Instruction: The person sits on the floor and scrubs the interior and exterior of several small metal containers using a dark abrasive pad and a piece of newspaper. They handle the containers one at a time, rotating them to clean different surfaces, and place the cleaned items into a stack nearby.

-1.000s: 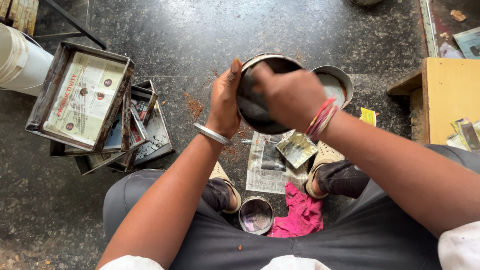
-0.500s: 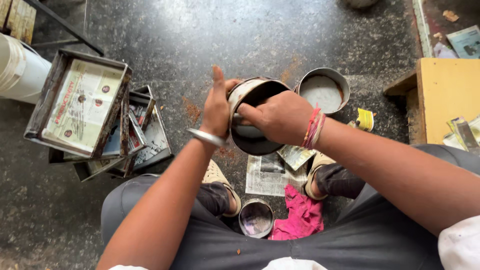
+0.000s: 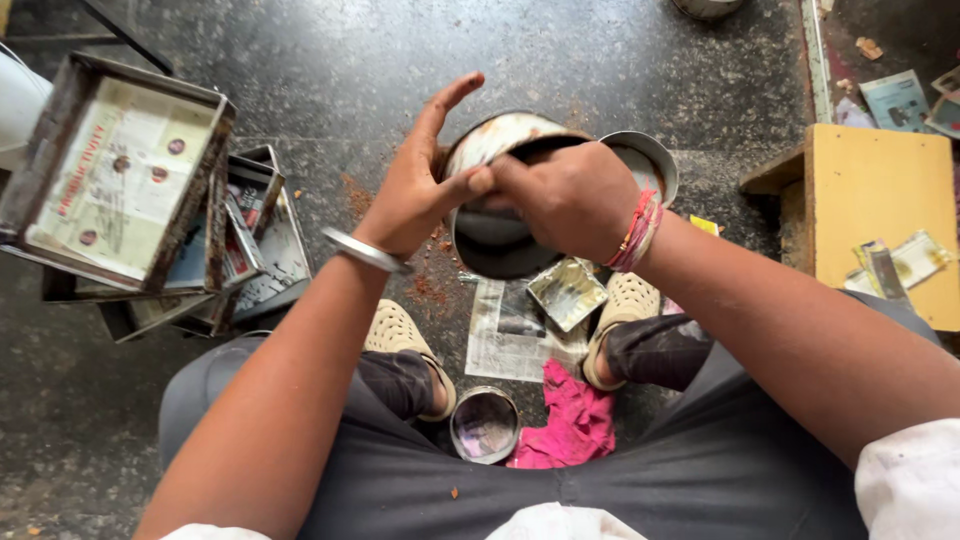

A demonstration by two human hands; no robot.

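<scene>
Round metal tin (image 3: 500, 235) is getting steadied by the left hand (image 3: 415, 190) gripping its 9 o'clock rim, tilted so the right hand (image 3: 575, 195), fingers curled, is reaching inside.

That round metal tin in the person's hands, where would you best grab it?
By its rim and curved side wall, from the left, as the left hand does. The round metal tin is tilted with its mouth toward the person, so the right hand can reach inside.
</scene>
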